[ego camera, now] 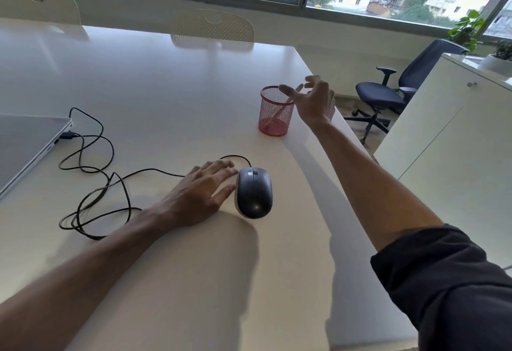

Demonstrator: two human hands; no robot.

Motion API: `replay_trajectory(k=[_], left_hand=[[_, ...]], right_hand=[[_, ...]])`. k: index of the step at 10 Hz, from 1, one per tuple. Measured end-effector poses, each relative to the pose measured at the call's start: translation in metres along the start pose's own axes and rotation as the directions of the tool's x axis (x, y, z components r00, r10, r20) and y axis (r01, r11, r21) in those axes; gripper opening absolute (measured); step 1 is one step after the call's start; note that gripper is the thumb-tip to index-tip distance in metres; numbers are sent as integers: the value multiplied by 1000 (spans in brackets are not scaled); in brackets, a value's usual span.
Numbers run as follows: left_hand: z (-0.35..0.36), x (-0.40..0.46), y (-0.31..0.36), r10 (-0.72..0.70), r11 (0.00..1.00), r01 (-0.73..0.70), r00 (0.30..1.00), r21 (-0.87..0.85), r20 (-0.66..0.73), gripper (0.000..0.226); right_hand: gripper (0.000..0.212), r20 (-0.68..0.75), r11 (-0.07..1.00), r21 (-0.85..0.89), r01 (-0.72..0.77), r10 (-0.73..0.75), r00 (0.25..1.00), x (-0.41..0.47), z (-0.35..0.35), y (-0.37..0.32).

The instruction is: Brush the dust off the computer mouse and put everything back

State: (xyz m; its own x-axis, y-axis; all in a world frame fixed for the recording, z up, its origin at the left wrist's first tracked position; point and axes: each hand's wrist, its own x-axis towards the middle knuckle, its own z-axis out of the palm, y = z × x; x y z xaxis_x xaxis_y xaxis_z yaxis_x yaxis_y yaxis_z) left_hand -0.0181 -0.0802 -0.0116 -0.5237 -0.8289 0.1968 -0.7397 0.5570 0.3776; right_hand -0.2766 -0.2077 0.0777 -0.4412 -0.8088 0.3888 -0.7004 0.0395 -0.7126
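Mouse (254, 192) lying at frame centre on the surface (155, 87), left hand (201, 194) touching it, fingers relaxed. Right hand (314, 101), fingers spread and empty, is hovering beside the red mesh cup (275, 112) holding the brush (279, 111); brush probably needs grasping next.

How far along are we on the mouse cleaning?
The brush stands in the red mesh cup, and the right hand hovers open beside it, holding nothing. The left hand rests flat against the mouse. The picture cannot show whether brushing is finished or not yet begun.
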Motion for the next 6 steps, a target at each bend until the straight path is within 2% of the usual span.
replay_trajectory(k=[1,3,5,6], left_hand=[[-2,0,1,0,1000,0,1000,2,8,46],[-6,-1,4,21,998,-21,1000,57,5,45],[-6,-6,10,73,981,-69,997,179,-16,42],[-7,-5,13,41,979,-28,997,204,-61,44]], right_hand=[[61,-72,1000,28,5,-2,997,-4,-4,5],[28,-79,999,3,50,-49,996,-23,-17,11],[21,-109,983,-97,159,-169,980,-50,-34,17],[22,-101,971,-121,207,-220,970,-62,-41,18]])
